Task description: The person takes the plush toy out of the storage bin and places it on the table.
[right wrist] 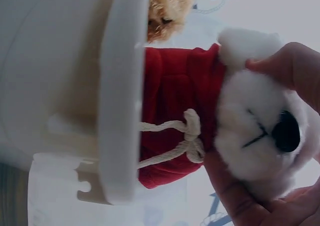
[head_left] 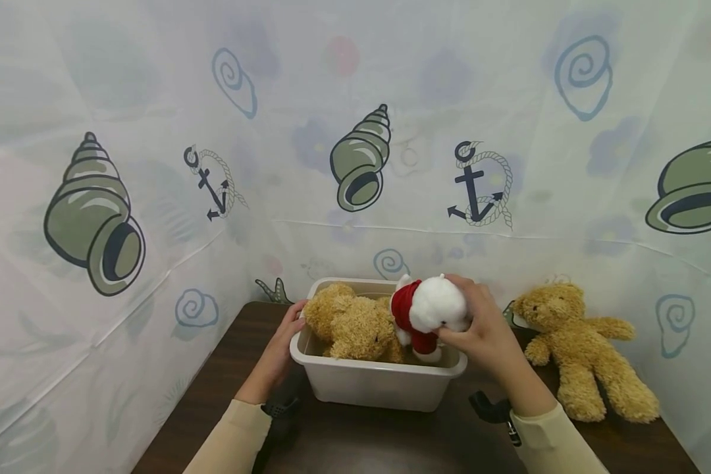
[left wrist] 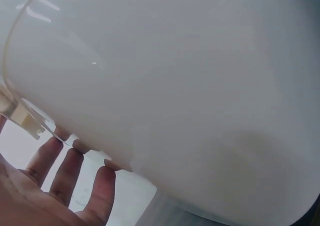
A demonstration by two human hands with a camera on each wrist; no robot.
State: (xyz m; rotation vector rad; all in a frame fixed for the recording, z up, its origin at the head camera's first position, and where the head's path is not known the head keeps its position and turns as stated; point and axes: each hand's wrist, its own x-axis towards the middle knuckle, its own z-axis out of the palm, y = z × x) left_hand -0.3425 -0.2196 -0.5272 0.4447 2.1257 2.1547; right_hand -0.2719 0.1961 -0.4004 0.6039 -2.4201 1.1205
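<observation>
The right grip (head_left: 486,329) pinched the head of a white plush toy (head_left: 440,304), thumb beside 1 ear and fingers at the opposite cheek. The toy's fur was short and fluffy, with a glossy black nose and a dark stitched mouth. It wore a red top with a cream cord tied in a bow at the front. It was at the right end of a white plastic bin (head_left: 376,388), head tilted above the rim, its lower part hidden behind the bin's wall in the right wrist view.

The left grip (head_left: 280,349) had its fingers slightly spread, 3 fingertips touching the bin's outer wall at the left end. Curly golden plush (head_left: 361,329) filled the bin's left and middle; whether it was 1 bear or 2 could not be told. The toy sat just beside it, leaving little room on that side.

The rim was rounded, with the right grip near its right edge. Dark brown desk (head_left: 343,447) ran in front of the bin and out to the left. To the right, past a gap, a golden bear (head_left: 583,349) leaned against the shell-and-anchor curtain (head_left: 415,79), which rose near the bin's back edge.
</observation>
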